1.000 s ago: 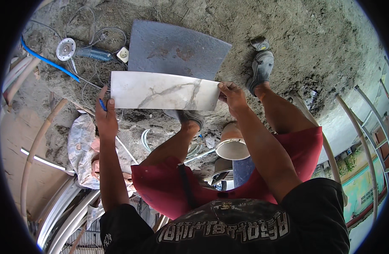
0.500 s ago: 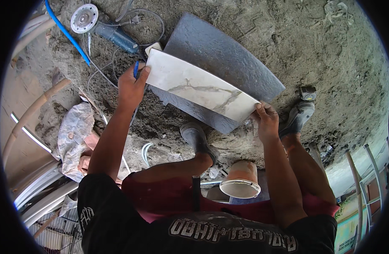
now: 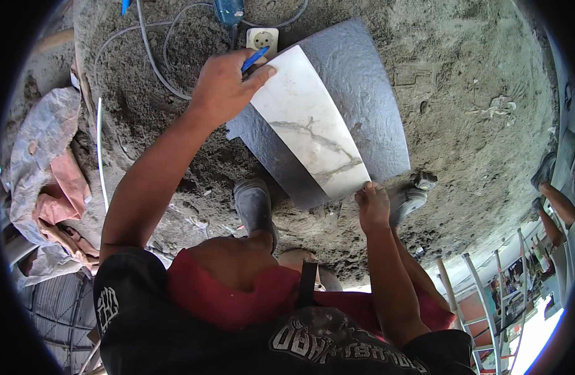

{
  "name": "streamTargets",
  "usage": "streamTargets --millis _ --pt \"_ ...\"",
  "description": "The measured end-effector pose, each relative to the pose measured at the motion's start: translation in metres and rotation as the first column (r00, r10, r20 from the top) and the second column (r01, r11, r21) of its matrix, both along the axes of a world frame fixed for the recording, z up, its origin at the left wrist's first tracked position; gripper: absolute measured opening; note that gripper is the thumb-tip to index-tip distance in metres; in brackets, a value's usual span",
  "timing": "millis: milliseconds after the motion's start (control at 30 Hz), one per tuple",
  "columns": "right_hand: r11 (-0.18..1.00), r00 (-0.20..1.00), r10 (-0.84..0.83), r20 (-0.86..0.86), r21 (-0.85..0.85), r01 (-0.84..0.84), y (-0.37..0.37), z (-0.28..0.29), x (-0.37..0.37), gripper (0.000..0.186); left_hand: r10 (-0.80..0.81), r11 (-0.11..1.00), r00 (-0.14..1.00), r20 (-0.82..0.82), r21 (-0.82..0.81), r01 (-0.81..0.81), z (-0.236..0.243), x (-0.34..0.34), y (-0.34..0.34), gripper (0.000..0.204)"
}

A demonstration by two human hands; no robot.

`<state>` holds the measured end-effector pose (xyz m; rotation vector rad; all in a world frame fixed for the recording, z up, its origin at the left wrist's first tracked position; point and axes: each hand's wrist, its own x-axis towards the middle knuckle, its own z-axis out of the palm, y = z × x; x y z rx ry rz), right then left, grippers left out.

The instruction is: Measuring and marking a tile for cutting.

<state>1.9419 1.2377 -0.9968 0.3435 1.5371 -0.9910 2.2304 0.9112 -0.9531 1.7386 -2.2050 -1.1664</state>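
Note:
A long white tile [image 3: 306, 119] with grey veins lies across or just over a dark grey slab [image 3: 362, 87]; I cannot tell whether they touch. My left hand [image 3: 228, 84] grips the tile's upper end, thumb on its face, with a blue pen [image 3: 256, 57] between its fingers. At the lower end, my right hand [image 3: 373, 203] pinches the tile with its thumb on top. A white socket block [image 3: 262, 35] sits just beyond my left hand, beside grey cords. A small dark object [image 3: 425, 180], perhaps a tape measure, lies near my right foot.
Part of a blue power tool [image 3: 228, 9] is at the top. Crumpled sacking [image 3: 43, 144] lies at the left on rough sandy ground. My boots [image 3: 250, 206] flank the slab. Another person's legs [image 3: 553, 200] show at the right edge, above a ladder [image 3: 481, 312].
The tile has swung clockwise from nearly level to a steep slant over the slab, my left hand rising. The view has shifted, and another person's legs have appeared at the right.

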Motion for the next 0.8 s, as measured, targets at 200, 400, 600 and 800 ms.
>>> streamTargets --millis 200,400,600,800 --pt "0.999 0.999 0.019 -0.037 0.032 -0.018 0.005 -0.001 0.009 0.011 0.026 0.993 1.0 0.007 -0.116 -0.025 -0.01 -0.005 0.004 0.042" --pt "0.996 0.991 0.074 -0.108 0.066 -0.068 -0.004 -0.002 0.012 0.017 -0.016 0.991 0.999 0.05 -0.129 0.023 -0.014 -0.004 -0.002 0.045" --pt "0.986 0.979 0.095 -0.178 0.156 -0.067 -0.003 -0.004 0.021 0.017 -0.104 0.991 0.979 0.174 -0.065 0.117 -0.015 0.001 0.003 0.035" --pt "0.987 0.975 0.089 -0.203 0.152 -0.058 -0.001 -0.005 0.026 0.017 -0.145 0.987 0.96 0.24 -0.033 0.158 -0.017 -0.002 0.006 0.03"
